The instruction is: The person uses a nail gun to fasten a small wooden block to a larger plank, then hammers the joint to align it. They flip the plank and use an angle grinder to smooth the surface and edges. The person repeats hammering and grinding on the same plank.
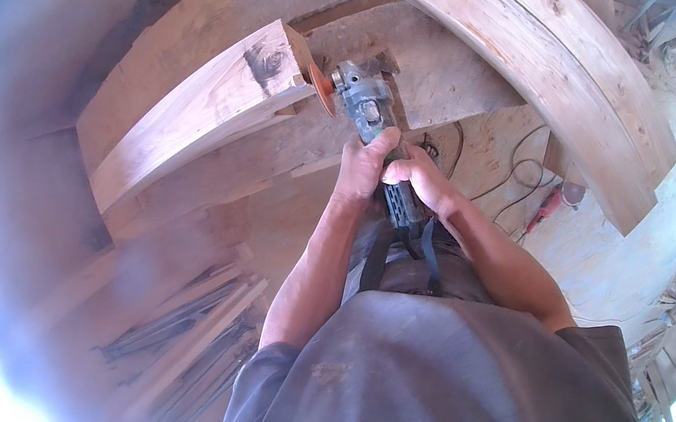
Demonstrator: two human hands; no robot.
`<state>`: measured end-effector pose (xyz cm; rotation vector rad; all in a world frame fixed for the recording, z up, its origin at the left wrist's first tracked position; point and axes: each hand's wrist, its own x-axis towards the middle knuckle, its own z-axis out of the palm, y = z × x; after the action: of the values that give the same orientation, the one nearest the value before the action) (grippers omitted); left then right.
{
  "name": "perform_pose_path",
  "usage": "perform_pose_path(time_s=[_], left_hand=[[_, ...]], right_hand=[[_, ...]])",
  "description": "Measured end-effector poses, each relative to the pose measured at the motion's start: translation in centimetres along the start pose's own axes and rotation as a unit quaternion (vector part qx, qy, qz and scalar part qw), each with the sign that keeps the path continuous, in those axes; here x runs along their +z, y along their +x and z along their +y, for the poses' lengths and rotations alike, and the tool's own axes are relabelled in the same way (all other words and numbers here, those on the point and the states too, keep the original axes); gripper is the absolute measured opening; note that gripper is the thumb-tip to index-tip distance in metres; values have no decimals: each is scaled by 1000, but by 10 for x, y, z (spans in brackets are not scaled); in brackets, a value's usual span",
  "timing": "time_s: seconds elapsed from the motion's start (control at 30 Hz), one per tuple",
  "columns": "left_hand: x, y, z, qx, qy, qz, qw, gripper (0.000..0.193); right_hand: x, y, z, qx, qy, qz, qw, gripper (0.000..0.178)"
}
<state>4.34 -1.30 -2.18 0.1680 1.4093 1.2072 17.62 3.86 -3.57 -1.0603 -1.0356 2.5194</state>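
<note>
L: pale curved beam (204, 106), its curve already shaped, w/ dark knot patch (264, 64) remaining nr. the R end; judging by eye, work on that end appears unfinished, tho amt. left can't be told. Ctr.: orange disc (321, 89) of an angle grinder (366, 101) sits at the beam's R end, contact unclear. L hand (363, 166) & R hand (419, 175) both clamped round the grinder's body. Upper R: two curved timbers (505, 52), side by side. Far R: red power tool (545, 210) on floor (604, 262).
</note>
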Motion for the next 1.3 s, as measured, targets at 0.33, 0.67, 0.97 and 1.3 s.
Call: perform_pose_path(time_s=[0.33,0.67,0.97,1.3], left_hand=[[6,-5,9,5,-25,37,999,30],[-2,-1,0,16,-33,16,999,32],[-5,-1,0,-13,-20,-3,1000,37],[-7,-2,10,-2,-9,-16,1000,39]], right_hand=[[4,4,-19,3,2,-25,1000,38],[5,3,-21,16,-45,-30,998,40],[9,-3,-23,37,-50,-11,998,38],[18,-4,-30,13,-48,-2,999,41]])
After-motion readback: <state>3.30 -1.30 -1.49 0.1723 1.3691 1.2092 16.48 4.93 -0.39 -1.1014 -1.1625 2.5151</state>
